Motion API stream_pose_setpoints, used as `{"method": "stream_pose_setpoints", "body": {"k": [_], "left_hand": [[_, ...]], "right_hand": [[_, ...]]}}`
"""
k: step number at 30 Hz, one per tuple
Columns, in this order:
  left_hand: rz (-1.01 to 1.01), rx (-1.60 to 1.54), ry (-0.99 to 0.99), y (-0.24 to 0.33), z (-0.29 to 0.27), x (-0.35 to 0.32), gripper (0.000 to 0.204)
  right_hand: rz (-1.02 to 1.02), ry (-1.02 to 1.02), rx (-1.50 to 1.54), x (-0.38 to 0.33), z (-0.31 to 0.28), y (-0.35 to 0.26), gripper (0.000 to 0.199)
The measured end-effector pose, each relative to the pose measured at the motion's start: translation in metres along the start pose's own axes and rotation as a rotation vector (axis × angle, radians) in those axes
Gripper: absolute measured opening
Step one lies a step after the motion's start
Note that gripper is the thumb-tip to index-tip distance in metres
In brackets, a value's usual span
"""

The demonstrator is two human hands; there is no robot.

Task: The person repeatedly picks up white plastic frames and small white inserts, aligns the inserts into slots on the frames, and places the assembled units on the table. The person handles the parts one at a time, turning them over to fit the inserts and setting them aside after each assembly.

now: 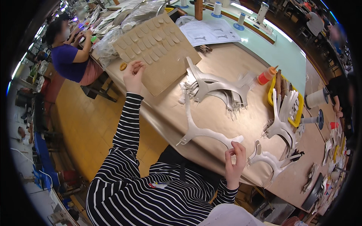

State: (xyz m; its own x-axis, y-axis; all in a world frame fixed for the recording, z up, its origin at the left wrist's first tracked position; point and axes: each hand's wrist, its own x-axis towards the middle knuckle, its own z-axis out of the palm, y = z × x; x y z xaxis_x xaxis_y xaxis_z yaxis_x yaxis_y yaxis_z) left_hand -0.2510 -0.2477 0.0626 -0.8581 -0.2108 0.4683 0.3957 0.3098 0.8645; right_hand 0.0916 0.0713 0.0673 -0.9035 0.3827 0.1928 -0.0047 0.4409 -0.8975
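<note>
My left hand [134,75] is over the lower left edge of a brown board [160,81]. Its fingers are pinched together, and whatever may be between them is too small to make out. Rows of small, pale tongue-shaped pieces [152,40] lie on that board. At the table's near edge, my right hand [235,160] pinches the right end of a white branching strap piece [203,132]. The rest of this piece lies flat, one arm pointing away from me. Beyond it is a stack of similar white strap pieces [220,88].
To the right are more strap pieces [282,126], a yellow basket [301,107] and a red-orange squeeze bottle [267,75]. Printed sheets [209,32] lie at the back near thread spools [217,9]. A masked person in purple [69,58] sits at the far left.
</note>
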Motion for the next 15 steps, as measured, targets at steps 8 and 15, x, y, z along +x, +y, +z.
{"method": "stream_pose_setpoints", "body": {"k": [8, 15], "left_hand": [[-0.686, -0.969, 0.020, -0.050, -0.047, 0.023, 0.018], [-0.458, -0.918, -0.033, -0.001, -0.034, 0.011, 0.013]], "right_hand": [[0.070, -0.037, 0.030, -0.013, 0.001, 0.003, 0.036], [0.075, -0.015, 0.020, -0.016, 0.000, -0.002, 0.033]]}}
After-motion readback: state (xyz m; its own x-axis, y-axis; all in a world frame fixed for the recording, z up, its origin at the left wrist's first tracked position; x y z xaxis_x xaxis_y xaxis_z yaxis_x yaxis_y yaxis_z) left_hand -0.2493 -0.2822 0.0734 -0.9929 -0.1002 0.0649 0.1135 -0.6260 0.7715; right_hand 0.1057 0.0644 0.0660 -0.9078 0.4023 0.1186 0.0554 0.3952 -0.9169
